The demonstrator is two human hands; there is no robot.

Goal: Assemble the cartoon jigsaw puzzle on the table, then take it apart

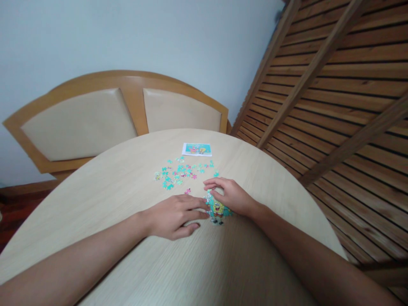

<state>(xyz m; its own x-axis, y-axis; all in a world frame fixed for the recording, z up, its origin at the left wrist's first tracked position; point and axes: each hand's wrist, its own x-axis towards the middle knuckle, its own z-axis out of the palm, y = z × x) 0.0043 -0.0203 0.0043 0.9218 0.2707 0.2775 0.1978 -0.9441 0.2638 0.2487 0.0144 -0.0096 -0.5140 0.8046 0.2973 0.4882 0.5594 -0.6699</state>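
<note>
A partly joined jigsaw puzzle [218,207] with a yellow cartoon figure on turquoise lies flat on the table between my hands. My left hand [177,214] rests palm down at its left side, fingers stretched out and their tips at its left edge. Over the upper right of the puzzle lies my right hand [231,195], its fingers extended and its thumb apart from them, hiding part of the pieces. Neither hand visibly grips anything. Just above my left hand is a loose pink puzzle piece [187,191].
Several loose turquoise and pink puzzle pieces [178,173] are scattered beyond my hands. Behind them lies a printed picture card [197,149]. The round wooden table [127,170] has a padded bench back [79,123] behind it and a slatted wooden screen [334,106] on the right.
</note>
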